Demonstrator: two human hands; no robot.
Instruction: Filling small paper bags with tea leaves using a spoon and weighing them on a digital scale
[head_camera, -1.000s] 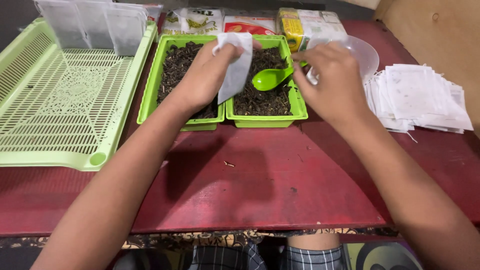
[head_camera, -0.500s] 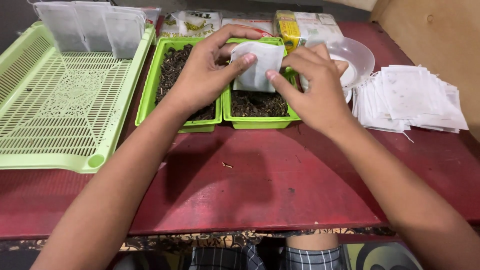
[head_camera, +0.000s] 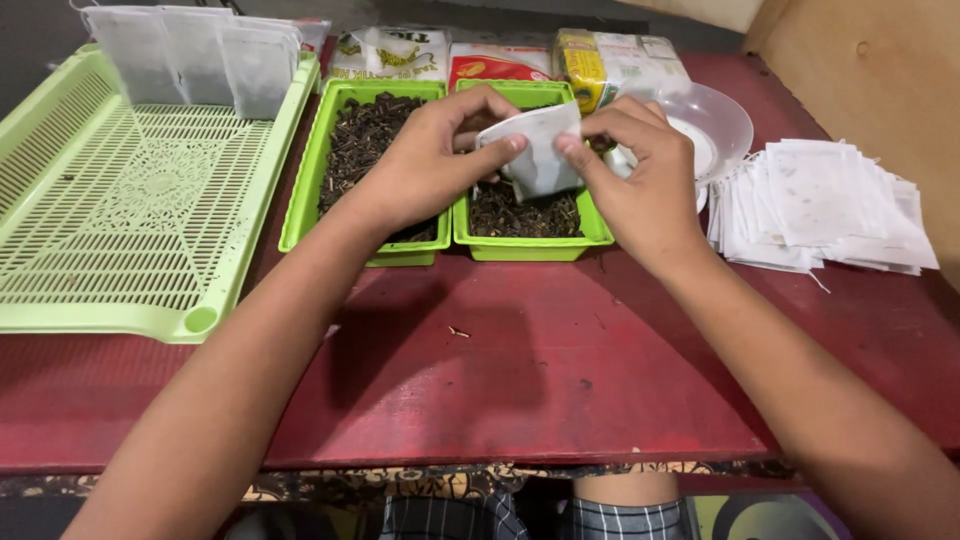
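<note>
Together, the left hand (head_camera: 425, 165) and right hand (head_camera: 640, 175) pinch a small white paper bag (head_camera: 540, 150) by its opposite edges, fingers closed on it, above the right green tub (head_camera: 530, 245) of dark dried leaves. Just beside it sits the left green tub (head_camera: 300, 215). A stack of empty bags (head_camera: 825, 205) lies on the red tabletop (head_camera: 520, 370), right of a clear bowl (head_camera: 725, 120).

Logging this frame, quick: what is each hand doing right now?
Left hand: closed, pinching the left edge of the white sachet.
Right hand: closed, pinching the sachet's right edge, above the green tub.
</note>
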